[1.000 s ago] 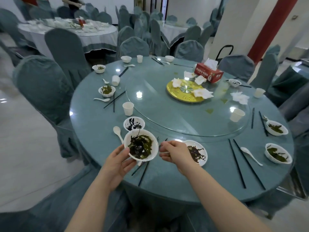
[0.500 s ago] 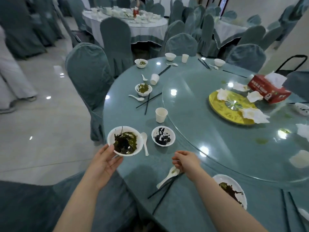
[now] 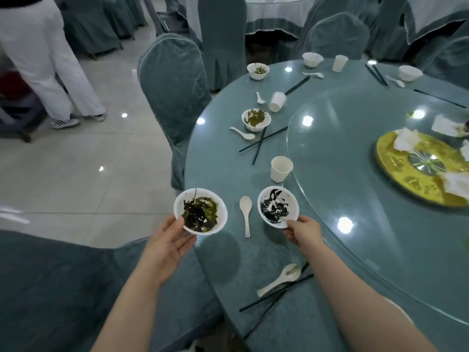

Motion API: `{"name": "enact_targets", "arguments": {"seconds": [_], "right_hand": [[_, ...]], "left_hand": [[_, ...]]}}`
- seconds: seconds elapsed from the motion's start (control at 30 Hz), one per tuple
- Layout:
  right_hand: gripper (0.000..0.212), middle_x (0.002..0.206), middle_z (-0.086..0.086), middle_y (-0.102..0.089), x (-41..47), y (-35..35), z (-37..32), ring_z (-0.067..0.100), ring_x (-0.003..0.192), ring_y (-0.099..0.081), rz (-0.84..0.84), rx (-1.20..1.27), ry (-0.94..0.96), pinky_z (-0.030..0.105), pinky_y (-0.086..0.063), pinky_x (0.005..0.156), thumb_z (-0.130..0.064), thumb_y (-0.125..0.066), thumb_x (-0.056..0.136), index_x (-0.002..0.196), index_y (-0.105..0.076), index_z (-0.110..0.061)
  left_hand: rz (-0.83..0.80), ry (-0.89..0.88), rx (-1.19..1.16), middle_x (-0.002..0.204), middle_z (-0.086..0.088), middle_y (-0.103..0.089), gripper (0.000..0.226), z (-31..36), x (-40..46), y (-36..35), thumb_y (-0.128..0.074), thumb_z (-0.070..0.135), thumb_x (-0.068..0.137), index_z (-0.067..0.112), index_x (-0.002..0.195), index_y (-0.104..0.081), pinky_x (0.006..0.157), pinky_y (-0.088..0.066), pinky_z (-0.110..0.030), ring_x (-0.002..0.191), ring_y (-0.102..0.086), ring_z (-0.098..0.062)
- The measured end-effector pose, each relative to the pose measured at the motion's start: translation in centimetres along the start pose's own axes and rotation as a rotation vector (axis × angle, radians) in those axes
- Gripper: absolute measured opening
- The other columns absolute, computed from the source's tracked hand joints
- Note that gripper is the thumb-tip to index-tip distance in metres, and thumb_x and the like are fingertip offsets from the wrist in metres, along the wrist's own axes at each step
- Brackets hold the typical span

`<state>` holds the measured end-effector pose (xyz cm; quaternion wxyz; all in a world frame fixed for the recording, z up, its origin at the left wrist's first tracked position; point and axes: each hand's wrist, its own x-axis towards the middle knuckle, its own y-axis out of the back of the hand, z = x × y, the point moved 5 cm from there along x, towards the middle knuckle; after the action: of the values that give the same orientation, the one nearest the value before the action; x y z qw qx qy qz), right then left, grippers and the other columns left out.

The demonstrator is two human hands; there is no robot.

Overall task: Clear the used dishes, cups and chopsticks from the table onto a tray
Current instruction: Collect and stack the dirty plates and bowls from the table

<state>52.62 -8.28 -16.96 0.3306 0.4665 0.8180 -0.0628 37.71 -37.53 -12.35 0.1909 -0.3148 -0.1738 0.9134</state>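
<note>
Left hand (image 3: 166, 246) cups the seaweed bowl (image 3: 200, 211) from beneath; right hand (image 3: 303, 231) pinches the smeared bowl (image 3: 278, 207) by its rim. Lift level, then nest it.

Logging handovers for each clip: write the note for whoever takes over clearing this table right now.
Left hand holds the bowl of greens at the table edge. Right hand pinches the rim of the bowl with dark residue, which sits on the table.
A spoon lies between the bowls; a spoon across chopsticks lies nearer.
Done: nothing on a tray; no tray in view.
Left: both bowls, paper cup, spoons, chopsticks, farther settings.
</note>
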Motion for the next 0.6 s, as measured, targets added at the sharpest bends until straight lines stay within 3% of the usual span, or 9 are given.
{"name": "enact_targets", "arguments": {"seconds": [0.17, 0.27, 0.37, 0.5, 0.6], "right_hand": [[0.012, 0.055, 0.004, -0.057, -5.1, -2.1, -1.8, 0.009, 0.042, -0.044, -0.221, 0.112, 0.048, 0.017, -0.034, 0.039, -0.003, -0.056, 0.09, 0.09, -0.066, -0.01], [0.013, 0.052, 0.0, -0.056, -9.1, -3.7, -2.5, 0.008, 0.041, -0.043, -0.305, 0.093, 0.112, 0.017, -0.033, 0.039, -0.005, -0.055, 0.09, 0.091, -0.067, -0.01], [0.016, 0.059, 0.001, -0.057, -12.8, -4.3, -2.1, 0.009, 0.043, -0.044, -0.33, 0.03, 0.192, 0.018, -0.034, 0.041, -0.007, -0.055, 0.09, 0.099, -0.067, -0.013], [0.022, 0.069, 0.003, -0.06, -16.6, -3.5, -0.6, 0.011, 0.049, -0.05, -0.222, -0.07, 0.266, 0.02, -0.042, 0.046, -0.013, -0.057, 0.091, 0.112, -0.061, -0.021], [0.029, 0.094, 0.009, -0.063, -18.8, -2.5, 1.6, 0.015, 0.061, -0.06, -0.182, -0.033, 0.234, 0.023, -0.052, 0.056, -0.016, -0.056, 0.094, 0.122, -0.054, -0.021]], "left_hand": [[-0.057, 0.01, 0.035, 0.115, -0.007, -0.069, 0.046, -0.4, -1.4, -0.1, -0.061, 0.023, 0.085, 0.014, 0.129, -0.052, 0.076, -0.056, -0.029, 0.099, -0.069, -0.022], [-0.089, 0.028, 0.059, 0.115, -0.009, -0.069, 0.049, -0.7, -2.6, -0.6, -0.061, 0.021, 0.086, 0.013, 0.133, -0.048, 0.073, -0.058, -0.03, 0.093, -0.07, -0.024], [-0.149, 0.035, 0.09, 0.111, -0.009, -0.07, 0.055, -1.0, -3.9, -1.2, -0.06, 0.023, 0.085, 0.012, 0.137, -0.045, 0.075, -0.057, -0.033, 0.088, -0.07, -0.023], [-0.239, 0.045, 0.127, 0.094, -0.001, -0.074, 0.049, -2.0, -6.2, -1.9, -0.06, 0.023, 0.085, 0.015, 0.132, -0.049, 0.077, -0.055, -0.033, 0.079, -0.07, -0.019], [-0.313, 0.07, 0.133, 0.097, -0.003, -0.073, 0.051, -2.9, -8.0, -2.2, -0.061, 0.03, 0.078, 0.017, 0.127, -0.053, 0.077, -0.057, -0.034, 0.083, -0.069, -0.022]]}}
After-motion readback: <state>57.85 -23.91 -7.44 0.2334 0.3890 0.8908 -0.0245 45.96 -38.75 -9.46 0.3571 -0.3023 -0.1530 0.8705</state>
